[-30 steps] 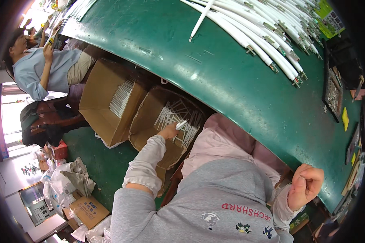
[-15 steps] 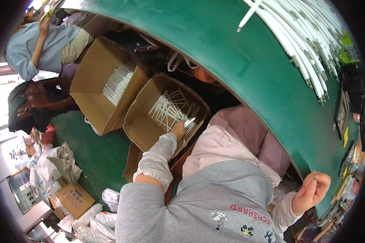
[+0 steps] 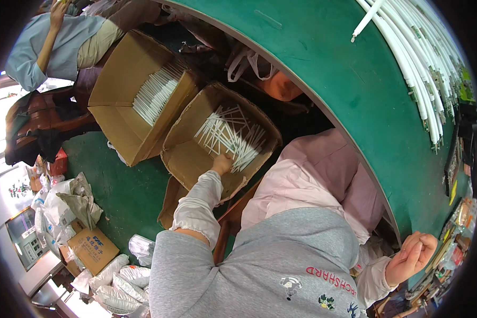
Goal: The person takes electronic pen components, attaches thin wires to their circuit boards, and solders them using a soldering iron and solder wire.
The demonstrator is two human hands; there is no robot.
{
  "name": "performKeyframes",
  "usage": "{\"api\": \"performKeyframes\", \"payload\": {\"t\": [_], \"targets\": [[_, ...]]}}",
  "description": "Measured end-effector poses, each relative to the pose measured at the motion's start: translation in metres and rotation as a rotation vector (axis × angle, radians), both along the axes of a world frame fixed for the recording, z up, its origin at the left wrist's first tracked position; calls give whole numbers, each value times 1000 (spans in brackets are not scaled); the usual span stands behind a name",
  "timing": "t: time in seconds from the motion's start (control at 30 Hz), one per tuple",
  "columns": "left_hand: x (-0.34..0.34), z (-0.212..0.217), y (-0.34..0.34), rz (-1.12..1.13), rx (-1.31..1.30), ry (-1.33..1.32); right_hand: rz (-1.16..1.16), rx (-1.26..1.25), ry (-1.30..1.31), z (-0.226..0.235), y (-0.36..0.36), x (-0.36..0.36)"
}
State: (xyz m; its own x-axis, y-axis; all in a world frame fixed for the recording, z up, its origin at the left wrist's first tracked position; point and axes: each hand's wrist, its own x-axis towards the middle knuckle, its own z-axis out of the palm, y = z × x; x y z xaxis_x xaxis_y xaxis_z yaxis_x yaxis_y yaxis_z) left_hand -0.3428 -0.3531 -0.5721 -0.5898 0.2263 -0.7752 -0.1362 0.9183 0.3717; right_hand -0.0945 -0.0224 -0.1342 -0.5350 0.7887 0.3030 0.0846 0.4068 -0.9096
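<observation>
My left hand point(image 3: 223, 164) is down inside an open cardboard box point(image 3: 181, 168), beside a heap of thin white tubes point(image 3: 225, 135) lying crosswise. Its back faces me and the fingers are mostly hidden, so I cannot tell whether they grip a tube. A looser cluster of the same tubes lies just right of the fingers. My right hand point(image 3: 411, 258) is raised near the edge of the green table point(image 3: 323, 69), its fingers curled together with nothing visible in them.
Farther left, another cardboard box point(image 3: 111, 87) holds neatly lined-up white tubes. Long white tubes point(image 3: 408, 58) with metal ends are piled on the table. A person in a blue shirt point(image 3: 53, 47) is at the upper left. Sacks point(image 3: 116, 294) and a closed carton point(image 3: 93, 249) stand lower left.
My left hand has drawn back slightly left from the tubes it was holding, which now lie spread in the box. The right hand stays curled near the table edge. The view has shifted slightly.
</observation>
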Motion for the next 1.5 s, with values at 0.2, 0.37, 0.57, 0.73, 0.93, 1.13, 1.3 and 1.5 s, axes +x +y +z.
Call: {"api": "performKeyframes", "payload": {"t": [0.2,0.37,0.57,0.73,0.93,1.13,1.3,1.5], "targets": [[-6,-3,-32,87,-43,6,19,-24,32,1,4,4],[-2,-5,-32,119,-25,18,63,-31,54,-1,5,7],[-9,17,-22,171,107,12,91,-34,110,-4,7,14],[-14,83,-36,289,-296,641,114,-27,119,-7,6,15],[-15,133,-96,661,-555,1032,128,-47,155,-5,7,13],[14,85,-136,1165,331,-311,123,-63,109,-3,11,14],[33,57,-123,963,79,-19,143,-85,62,-4,14,16],[45,123,-65,741,89,244,136,-115,37,-1,17,18]]}}
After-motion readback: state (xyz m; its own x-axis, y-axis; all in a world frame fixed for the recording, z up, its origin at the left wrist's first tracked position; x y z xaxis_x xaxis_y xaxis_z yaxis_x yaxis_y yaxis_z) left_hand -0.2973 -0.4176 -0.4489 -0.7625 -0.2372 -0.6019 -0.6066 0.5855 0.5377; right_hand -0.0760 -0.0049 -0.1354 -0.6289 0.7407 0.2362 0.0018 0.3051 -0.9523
